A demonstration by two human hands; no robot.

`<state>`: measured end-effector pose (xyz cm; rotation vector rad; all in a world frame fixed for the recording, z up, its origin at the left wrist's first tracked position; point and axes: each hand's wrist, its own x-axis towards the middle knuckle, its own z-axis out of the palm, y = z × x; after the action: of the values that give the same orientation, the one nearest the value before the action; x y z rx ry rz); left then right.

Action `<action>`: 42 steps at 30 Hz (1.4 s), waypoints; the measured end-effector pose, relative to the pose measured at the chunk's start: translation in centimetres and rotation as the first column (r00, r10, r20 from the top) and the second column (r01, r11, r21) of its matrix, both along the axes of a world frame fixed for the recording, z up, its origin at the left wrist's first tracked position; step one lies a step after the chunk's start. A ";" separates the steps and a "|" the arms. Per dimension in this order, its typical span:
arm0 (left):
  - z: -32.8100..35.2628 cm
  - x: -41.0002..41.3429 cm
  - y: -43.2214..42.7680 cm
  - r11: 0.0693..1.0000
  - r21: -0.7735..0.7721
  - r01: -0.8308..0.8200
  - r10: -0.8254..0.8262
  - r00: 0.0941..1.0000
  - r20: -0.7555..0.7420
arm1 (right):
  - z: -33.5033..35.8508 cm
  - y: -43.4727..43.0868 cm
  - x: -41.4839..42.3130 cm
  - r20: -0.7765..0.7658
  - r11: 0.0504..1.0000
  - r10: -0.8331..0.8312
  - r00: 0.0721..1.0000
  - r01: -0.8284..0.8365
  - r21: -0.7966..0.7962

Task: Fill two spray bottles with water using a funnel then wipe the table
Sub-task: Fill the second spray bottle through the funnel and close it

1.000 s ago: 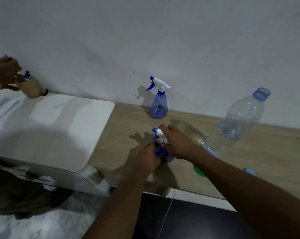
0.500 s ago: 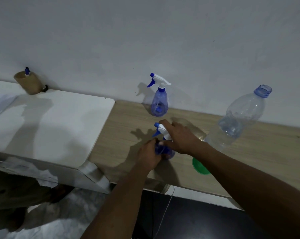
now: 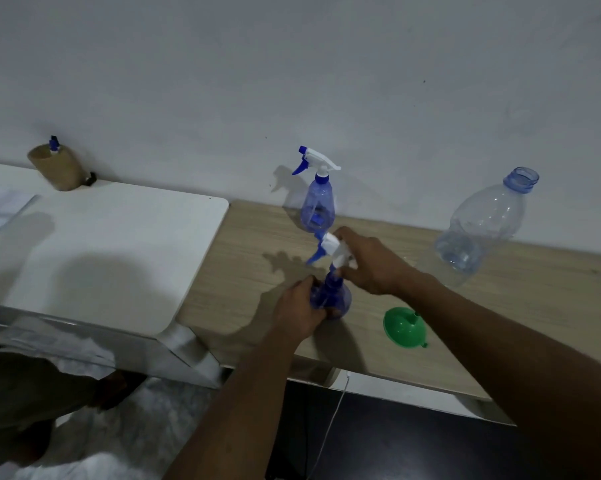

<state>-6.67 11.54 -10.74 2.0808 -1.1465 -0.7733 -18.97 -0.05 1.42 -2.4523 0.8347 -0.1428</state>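
Observation:
A small blue spray bottle (image 3: 333,296) stands on the wooden table (image 3: 500,306) near its front edge. My left hand (image 3: 301,306) grips its body. My right hand (image 3: 368,261) is closed on its white and blue spray head (image 3: 328,249), which sits tilted above the bottle's neck. A second blue spray bottle (image 3: 318,202) with its head on stands by the wall behind. A green funnel (image 3: 404,327) lies on the table to the right of the held bottle. A large clear water bottle (image 3: 482,226), uncapped, stands at the back right with a little water in it.
A white table (image 3: 101,244) adjoins the wooden one on the left. A tan cup (image 3: 56,169) with a blue item in it stands at its back by the wall. A person sits at the lower left. A white cable (image 3: 326,434) hangs below the table edge.
The other person's hand at the tan cup has withdrawn. My right hand has lifted, raising the spray head above the bottle's neck. The green funnel has come into full view.

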 end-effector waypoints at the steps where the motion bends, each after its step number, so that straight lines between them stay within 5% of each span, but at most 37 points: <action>1: -0.1 0.0 0.1 1.000 -0.016 -0.002 0.002 1.000 -0.001 | 0.7 -0.5 -0.2 0.025 1.000 -0.025 0.999 0.025 0.010; 14: -0.6 0.0 0.4 0.996 -0.085 0.006 -0.006 1.000 0.002 | 8.4 -5.2 -2.0 0.086 0.959 -0.277 0.957 0.268 0.094; 21: -1.0 0.0 0.5 0.994 -0.107 0.001 -0.003 1.000 -0.019 | -0.3 -3.5 -2.8 -0.288 0.933 -0.203 0.936 0.274 0.231; 27: -0.9 0.0 0.4 0.995 -0.095 0.012 -0.011 1.000 0.005 | -6.8 -2.8 -3.2 -0.356 0.901 -0.259 0.898 0.358 0.247; 37: -0.5 -0.2 0.1 0.999 -0.035 0.030 -0.027 0.997 0.076 | -7.4 -2.8 -5.3 -0.444 0.950 -0.294 0.846 0.308 -0.043; 42: -0.6 -0.2 0.0 0.999 -0.033 0.032 -0.030 0.998 0.054 | -6.4 -1.7 -6.6 -0.664 0.987 -0.163 0.730 0.129 -0.100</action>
<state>-6.91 11.58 -11.39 2.0713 -1.2154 -0.7113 -25.61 -1.79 -5.02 -2.4839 1.3343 0.7301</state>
